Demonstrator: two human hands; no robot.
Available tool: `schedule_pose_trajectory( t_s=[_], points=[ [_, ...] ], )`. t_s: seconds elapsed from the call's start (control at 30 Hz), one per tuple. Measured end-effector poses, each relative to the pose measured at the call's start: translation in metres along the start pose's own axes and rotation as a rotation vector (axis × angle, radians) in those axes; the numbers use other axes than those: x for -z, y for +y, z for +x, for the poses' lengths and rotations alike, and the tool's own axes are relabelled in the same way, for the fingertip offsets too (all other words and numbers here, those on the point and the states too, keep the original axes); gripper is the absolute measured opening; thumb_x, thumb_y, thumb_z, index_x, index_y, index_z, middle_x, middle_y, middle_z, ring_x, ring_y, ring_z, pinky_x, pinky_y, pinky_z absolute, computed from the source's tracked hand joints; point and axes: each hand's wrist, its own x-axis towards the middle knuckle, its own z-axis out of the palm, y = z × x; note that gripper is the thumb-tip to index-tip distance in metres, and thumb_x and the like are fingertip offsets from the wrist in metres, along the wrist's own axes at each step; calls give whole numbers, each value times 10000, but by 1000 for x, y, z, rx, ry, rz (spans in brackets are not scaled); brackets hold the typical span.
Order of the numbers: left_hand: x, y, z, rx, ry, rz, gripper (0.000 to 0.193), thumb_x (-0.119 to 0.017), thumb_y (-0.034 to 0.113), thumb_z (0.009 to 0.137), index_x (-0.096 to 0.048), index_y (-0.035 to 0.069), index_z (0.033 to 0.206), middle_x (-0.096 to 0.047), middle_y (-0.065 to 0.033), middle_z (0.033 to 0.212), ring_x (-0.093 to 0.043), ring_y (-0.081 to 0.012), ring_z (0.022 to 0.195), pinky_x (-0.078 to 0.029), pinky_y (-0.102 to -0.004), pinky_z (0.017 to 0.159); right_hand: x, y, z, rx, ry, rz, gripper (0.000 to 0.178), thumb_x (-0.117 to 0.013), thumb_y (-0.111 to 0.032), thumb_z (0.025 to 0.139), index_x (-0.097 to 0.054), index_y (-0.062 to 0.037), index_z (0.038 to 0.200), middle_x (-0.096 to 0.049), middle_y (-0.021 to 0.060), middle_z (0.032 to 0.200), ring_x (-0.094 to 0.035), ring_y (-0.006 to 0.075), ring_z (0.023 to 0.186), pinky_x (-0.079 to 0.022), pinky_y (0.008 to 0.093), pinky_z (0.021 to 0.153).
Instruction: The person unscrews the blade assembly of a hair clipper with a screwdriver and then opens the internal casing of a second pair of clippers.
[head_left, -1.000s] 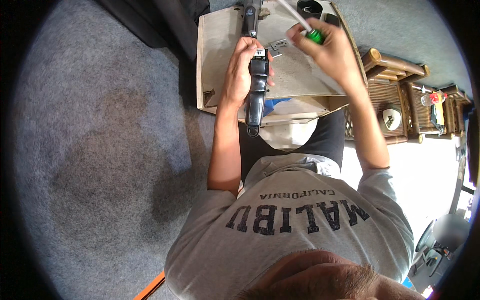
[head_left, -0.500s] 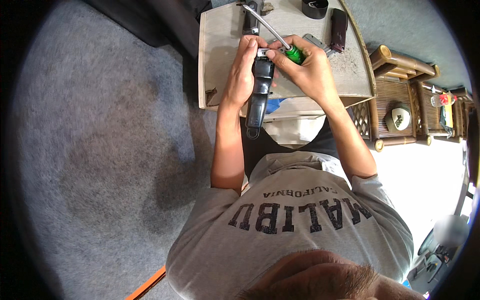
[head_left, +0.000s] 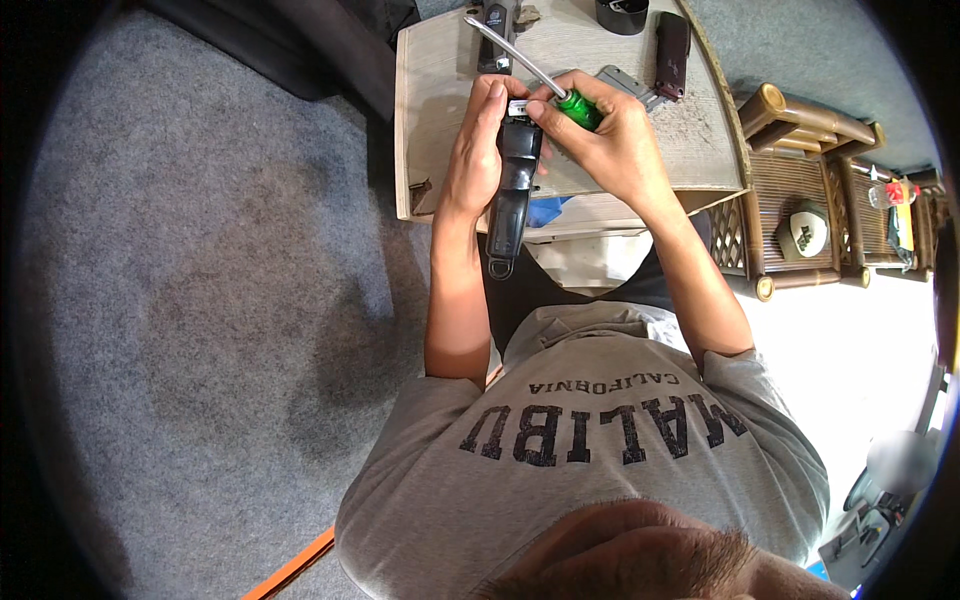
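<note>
My left hand [head_left: 474, 155] is closed along the left side of a black hair clipper [head_left: 514, 185], which hangs lengthwise toward me with its loop end lowest. At its far end sits a small pale metal piece [head_left: 517, 107], where the fingertips of both hands meet. My right hand [head_left: 625, 140] keeps a screwdriver [head_left: 578, 108] tucked in its grip; its green handle lies in the hand and its steel shaft points to the far left. My right thumb presses at the clipper's far end. Some of the fingers are hidden behind the clipper.
Beneath my hands is a light wooden table [head_left: 430, 90]. On it lie a second dark clipper [head_left: 497, 40], a round black container [head_left: 622, 16], a dark maroon device [head_left: 673, 55] and a flat grey part [head_left: 625, 80]. Bamboo furniture [head_left: 800, 190] with a cap [head_left: 808, 234] stands right.
Both hands, the clipper and the screwdriver have shifted slightly left in view, as the view itself moved a little. The grip on each is the same.
</note>
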Motion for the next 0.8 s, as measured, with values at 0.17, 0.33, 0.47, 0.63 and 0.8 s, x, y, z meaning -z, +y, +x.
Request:
schedule_pose_trajectory(
  t_s=[0.17,0.33,0.47,0.63,0.8],
  points=[
    [-2,3,-1,-19,1,28,407,-365,470,1143,-506,91,1193,-639,-95,917,-677,-148,683,-589,-295,560,0,-2,-2,24,30,-11,158,-760,-222,972,-746,-70,1012,-715,30,685,-674,79,680,-526,293,662],
    [-3,4,-1,11,15,-7,387,-381,454,1139,-505,90,1186,-651,-109,925,-677,-158,695,-588,-296,565,0,8,-1,62,86,77,157,-754,-189,972,-728,-41,1016,-727,38,733,-679,71,721,-532,273,679],
    [-4,6,-1,11,12,-7,372,-393,442,1133,-501,89,1181,-660,-118,952,-678,-165,704,-589,-298,570,4,6,-1,32,128,158,163,-715,-153,974,-705,4,1014,-746,41,787,-673,63,756,-547,263,719],
    [-2,4,0,19,-6,-36,307,-422,371,1119,-494,80,1185,-669,-123,963,-681,-170,714,-592,-302,582,6,1,-2,6,136,122,168,-697,-150,967,-699,13,1007,-754,42,805,-672,64,786,-551,267,744],
    [-2,6,0,35,3,-27,265,-430,316,1104,-490,72,1189,-672,-127,962,-681,-173,713,-594,-306,583,7,0,-2,-32,128,77,204,-720,-192,957,-700,5,1005,-752,43,802,-666,75,784,-543,276,750]
  ],
)
